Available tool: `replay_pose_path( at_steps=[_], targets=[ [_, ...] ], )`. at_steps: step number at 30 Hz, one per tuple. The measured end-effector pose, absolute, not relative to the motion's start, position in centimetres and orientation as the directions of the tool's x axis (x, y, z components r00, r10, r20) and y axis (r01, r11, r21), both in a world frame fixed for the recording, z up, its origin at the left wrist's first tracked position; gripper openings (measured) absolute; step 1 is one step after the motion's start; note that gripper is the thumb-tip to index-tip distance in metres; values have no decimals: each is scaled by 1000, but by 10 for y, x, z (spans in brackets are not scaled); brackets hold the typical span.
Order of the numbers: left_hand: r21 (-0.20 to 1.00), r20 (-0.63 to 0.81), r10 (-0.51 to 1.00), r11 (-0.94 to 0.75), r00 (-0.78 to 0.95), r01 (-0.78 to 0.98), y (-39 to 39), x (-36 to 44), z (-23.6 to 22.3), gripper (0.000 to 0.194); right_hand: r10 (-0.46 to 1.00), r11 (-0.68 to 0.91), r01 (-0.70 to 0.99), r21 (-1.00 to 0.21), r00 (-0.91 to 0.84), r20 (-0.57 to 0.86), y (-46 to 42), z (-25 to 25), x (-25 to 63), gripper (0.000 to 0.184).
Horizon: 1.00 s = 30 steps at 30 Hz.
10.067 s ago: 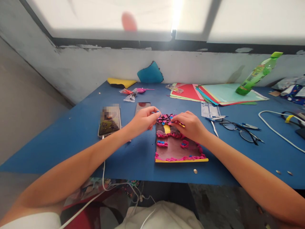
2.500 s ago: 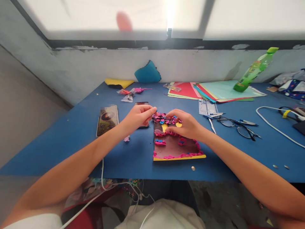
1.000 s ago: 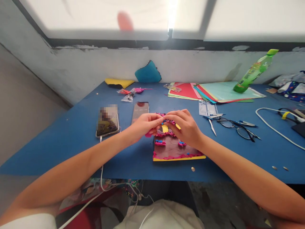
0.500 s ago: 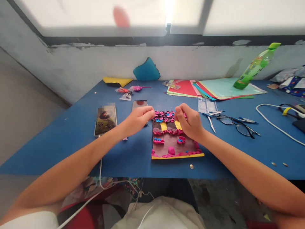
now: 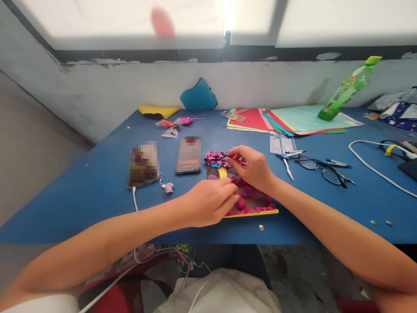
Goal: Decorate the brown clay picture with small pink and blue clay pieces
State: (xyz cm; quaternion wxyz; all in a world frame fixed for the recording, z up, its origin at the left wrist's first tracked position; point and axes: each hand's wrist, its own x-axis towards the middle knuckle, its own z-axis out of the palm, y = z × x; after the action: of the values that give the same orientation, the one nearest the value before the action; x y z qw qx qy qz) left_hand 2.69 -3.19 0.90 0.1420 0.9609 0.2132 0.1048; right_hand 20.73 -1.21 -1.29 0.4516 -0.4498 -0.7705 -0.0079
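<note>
A small yellow board [image 5: 260, 212] covered with brown clay and pink and blue clay bits [image 5: 216, 158] lies near the table's front edge. My left hand [image 5: 208, 202] rests over the board's lower left part, fingers curled toward a pink clay ball [image 5: 241, 203]. My right hand [image 5: 252, 167] is on the board's upper right, fingertips pinched on the pink and blue bits there. What the pinch holds is too small to make out.
Two phones [image 5: 143, 165] [image 5: 188, 155] lie left of the board, one on a white cable. A pale clay lump [image 5: 168, 188] sits near them. Glasses [image 5: 321, 169], pens, coloured paper sheets [image 5: 293, 119], a tilted green bottle [image 5: 347, 89] and a white cord [image 5: 374, 169] lie right.
My left hand has come down from the board's upper left corner to its lower left, beside the pink ball. My right hand has shifted slightly left on the top rows.
</note>
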Motion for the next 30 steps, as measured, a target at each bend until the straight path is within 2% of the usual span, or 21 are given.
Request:
replay_pose_path(
  at_steps=[6,10,15,17,19,24,26,30],
  targets=[
    [316,127,422,-875,898,366,-33,34,3,23,678,595,708,-381,-186,711,-12,-11,207,30],
    [350,170,379,-886,910,304,-29,32,3,20,701,574,702,-422,-155,696,-11,-12,208,33],
    [376,271,556,-813,786,445,-12,20,24,21,721,553,700,-452,-131,680,-8,-14,212,24],
    [368,253,642,-756,724,542,-2,10,37,23,722,550,703,-452,-128,680,-7,-15,214,23],
    [348,164,662,-732,731,585,8,0,48,24,736,535,705,-465,-119,666,-6,-17,214,21],
    [320,-225,620,-682,752,658,19,-16,59,21,774,520,687,-507,-130,619,-7,-16,213,25],
    [289,-295,588,-696,753,657,19,-17,58,19,790,530,669,-521,-165,590,-9,-14,213,25],
    [242,-332,591,-700,735,672,18,-16,57,20,800,554,642,-530,-234,553,-10,-12,214,24]
  ],
)
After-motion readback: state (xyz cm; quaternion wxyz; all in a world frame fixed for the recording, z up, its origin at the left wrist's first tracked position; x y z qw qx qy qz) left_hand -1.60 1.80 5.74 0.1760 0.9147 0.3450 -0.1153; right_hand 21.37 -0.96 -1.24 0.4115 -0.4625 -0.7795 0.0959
